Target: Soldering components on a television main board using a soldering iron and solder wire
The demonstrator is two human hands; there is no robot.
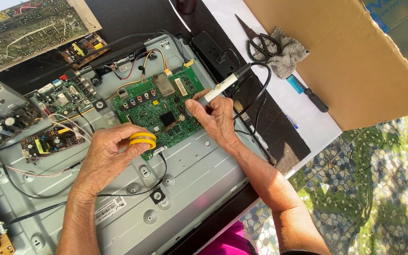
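Note:
My left hand (107, 158) grips a small yellow spool (143, 140) just below the lower left corner of a green circuit board (154, 109). My right hand (216, 118) holds a soldering iron (223, 86) by its white and black handle, tip pointing down onto the board's right part. The iron's black cord (260, 92) loops off to the right. The board is mounted on the grey metal back panel (199, 174) of a flat screen set.
Smaller circuit boards (53, 141) and loose wires lie at the left. A black power strip (213, 52), scissors (258, 40), a grey rag (286, 54) and a blue-handled screwdriver (308, 93) sit at the upper right by a cardboard sheet (345, 56).

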